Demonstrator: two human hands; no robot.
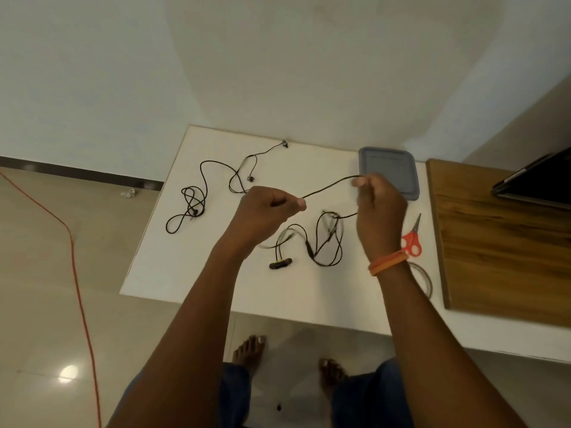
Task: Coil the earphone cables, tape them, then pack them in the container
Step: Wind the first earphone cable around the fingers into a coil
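Observation:
A black earphone cable (330, 186) stretches taut in the air between my two hands over the white table (197, 273). My left hand (265, 211) pinches one end of that stretch, and my right hand (381, 208) pinches the other near the grey lidded container (401, 163). The rest of this cable lies looped on the table below, ending in black earbuds (279, 263). A second black earphone (216, 186) lies uncoiled at the table's left. A roll of clear tape (425, 278) sits by my right wrist.
Orange-handled scissors (412, 239) lie right of my right hand. A wooden board (500, 236) covers the table's right side, with a dark laptop (537, 180) on it. An orange cord (74, 251) runs along the floor at the left. My bare feet stand below the table edge.

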